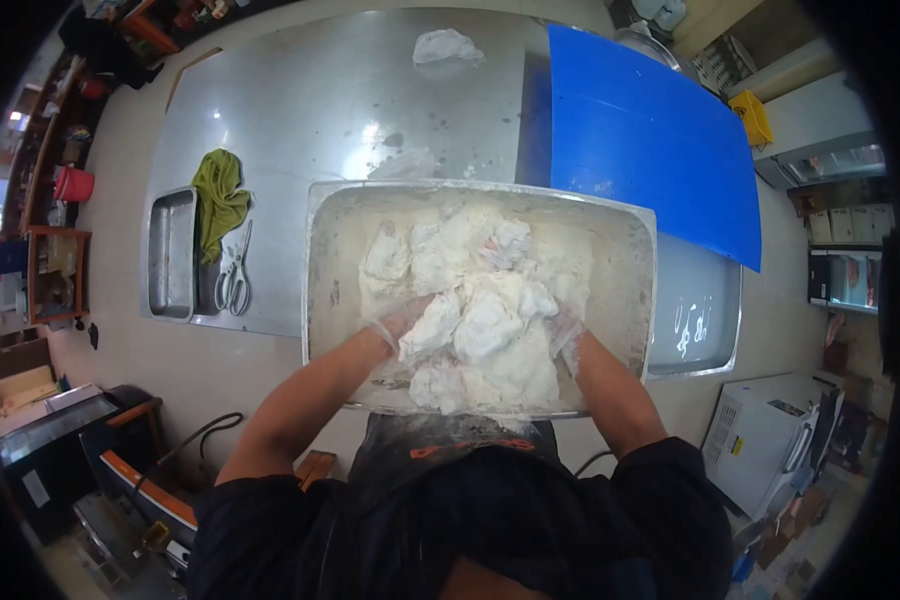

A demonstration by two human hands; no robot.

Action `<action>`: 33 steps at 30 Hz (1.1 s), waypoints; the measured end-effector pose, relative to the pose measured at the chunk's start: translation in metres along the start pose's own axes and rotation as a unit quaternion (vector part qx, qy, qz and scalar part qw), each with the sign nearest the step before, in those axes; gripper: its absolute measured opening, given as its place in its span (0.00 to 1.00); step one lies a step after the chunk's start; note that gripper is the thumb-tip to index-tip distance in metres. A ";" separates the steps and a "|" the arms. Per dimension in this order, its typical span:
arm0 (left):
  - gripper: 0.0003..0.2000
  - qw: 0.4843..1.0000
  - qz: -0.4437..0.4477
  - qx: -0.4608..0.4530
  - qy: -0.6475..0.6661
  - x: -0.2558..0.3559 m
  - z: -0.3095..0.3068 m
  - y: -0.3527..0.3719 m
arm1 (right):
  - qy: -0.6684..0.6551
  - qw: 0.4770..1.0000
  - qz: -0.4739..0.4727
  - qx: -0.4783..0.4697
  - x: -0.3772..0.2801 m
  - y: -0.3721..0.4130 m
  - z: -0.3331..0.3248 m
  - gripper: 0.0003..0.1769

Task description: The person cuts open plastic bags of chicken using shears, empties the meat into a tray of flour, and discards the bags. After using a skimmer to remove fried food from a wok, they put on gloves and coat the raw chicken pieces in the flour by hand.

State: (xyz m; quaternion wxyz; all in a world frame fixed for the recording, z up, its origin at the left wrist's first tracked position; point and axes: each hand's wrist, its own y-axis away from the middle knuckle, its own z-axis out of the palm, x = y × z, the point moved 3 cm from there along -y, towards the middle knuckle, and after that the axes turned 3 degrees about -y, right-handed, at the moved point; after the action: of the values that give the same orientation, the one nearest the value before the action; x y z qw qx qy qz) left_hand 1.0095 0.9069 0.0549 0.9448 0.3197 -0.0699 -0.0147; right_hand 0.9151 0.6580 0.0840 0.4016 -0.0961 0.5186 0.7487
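A deep metal pan [620, 230] in front of me holds loose white flour [525, 380] and several lumpy, flour-coated pieces that look like raw meat [488, 325]. Pinkish flesh shows through on one piece [508, 243] toward the back. My left hand [406, 318], in a clear plastic glove, reaches into the left side of the heap, against a coated piece. On the opposite side, my right hand [564, 330], gloved the same way, is sunk in beside the heap. Flour and coated pieces hide the fingers of both hands.
On the steel table [270, 120], a small metal tray [173, 255], a green cloth [220, 195] and scissors [234, 270] lie to the left. A blue board [650, 130] covers the right part, beside a basin [695, 310]. A whitish plastic bag [446, 46] lies at the back.
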 end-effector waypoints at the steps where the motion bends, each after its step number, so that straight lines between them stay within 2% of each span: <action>1: 0.22 0.999 0.032 -0.008 0.031 -0.001 0.009 0.007 | -0.011 1.000 -0.019 -0.023 -0.004 -0.004 0.007 0.34; 3: 0.23 0.995 0.074 -0.016 0.067 -0.001 0.024 0.018 | -0.014 0.996 -0.056 -0.069 -0.011 -0.009 0.017 0.34; 4: 0.24 0.995 0.090 -0.011 0.040 0.002 0.029 0.021 | -0.008 0.993 -0.077 -0.091 -0.016 -0.011 0.023 0.35; 5: 0.25 0.994 0.109 0.001 -0.008 0.006 0.032 0.024 | 0.001 0.989 -0.095 -0.113 -0.022 -0.011 0.029 0.35; 7: 0.27 0.964 0.166 0.045 -0.205 0.020 0.042 0.031 | 0.040 0.980 -0.131 -0.147 -0.038 -0.002 0.040 0.36; 8: 0.29 0.925 0.201 0.069 -0.316 0.028 0.051 0.037 | 0.058 0.973 -0.148 -0.165 -0.048 0.006 0.046 0.36; 10: 0.32 0.804 0.277 0.110 -0.515 0.045 0.075 0.049 | 0.105 0.957 -0.190 -0.194 -0.072 0.026 0.061 0.37; 14: 0.38 0.549 0.402 0.107 -0.724 0.066 0.119 0.074 | 0.269 0.899 -0.276 -0.210 -0.109 0.073 0.086 0.39; 16: 0.37 0.594 0.408 0.071 -0.690 0.075 0.128 0.093 | 0.399 0.859 -0.278 -0.161 -0.118 0.086 0.081 0.38; 17: 0.35 0.613 0.399 0.088 -0.676 0.081 0.117 0.098 | 0.471 0.830 -0.270 -0.129 -0.122 0.088 0.075 0.36; 18: 0.33 0.632 0.391 0.105 -0.660 0.086 0.107 0.103 | 0.508 0.823 -0.229 -0.109 -0.122 0.084 0.059 0.35; 20: 0.27 0.657 0.355 0.213 -0.630 0.102 0.066 0.098 | 0.503 0.856 -0.080 -0.082 -0.102 0.054 -0.012 0.33; 21: 0.28 0.610 0.186 0.278 -0.718 0.103 0.065 0.091 | 0.487 0.870 -0.008 -0.074 -0.083 0.034 -0.050 0.32; 22: 0.28 0.541 0.074 0.309 -0.778 0.100 0.061 0.088 | 0.466 0.881 0.046 -0.065 -0.063 0.018 -0.077 0.31; 23: 0.28 0.484 -0.008 0.315 -0.817 0.094 0.054 0.082 | 0.445 0.890 0.089 -0.055 -0.039 0.001 -0.100 0.31; 24: 0.28 0.465 -0.060 0.297 -0.832 0.085 0.049 0.074 | 0.405 0.907 0.117 -0.015 -0.032 0.003 -0.081 0.30; 25: 0.28 0.486 -0.086 0.268 -0.827 0.076 0.039 0.064 | 0.363 0.921 0.141 0.027 -0.026 0.005 -0.061 0.30; 26: 0.28 0.536 -0.094 0.239 -0.804 0.069 0.032 0.058 | 0.176 0.971 0.134 0.087 -0.025 0.017 -0.034 0.29; 29: 0.29 0.777 -0.043 0.174 -0.603 0.045 0.023 0.044 | 0.178 0.977 0.114 0.020 -0.006 0.014 -0.028 0.29; 30: 0.29 0.837 -0.021 0.163 -0.522 0.038 0.023 0.040 | 0.107 0.989 0.106 0.007 0.013 0.005 -0.031 0.30; 31: 0.29 0.879 0.003 0.157 -0.450 0.031 0.024 0.036 | 0.035 0.995 0.096 -0.008 0.031 -0.007 -0.036 0.31; 33: 0.29 0.928 0.046 0.146 -0.340 0.022 0.030 0.034 | -0.079 0.993 0.078 -0.044 0.052 -0.023 -0.032 0.32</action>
State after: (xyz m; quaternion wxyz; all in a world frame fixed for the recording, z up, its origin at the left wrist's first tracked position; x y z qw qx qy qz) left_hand 1.0259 0.9137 0.1017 0.8067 0.4266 -0.4032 -0.0685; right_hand 0.8878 0.6599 0.0242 0.3772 -0.0137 0.4580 0.8048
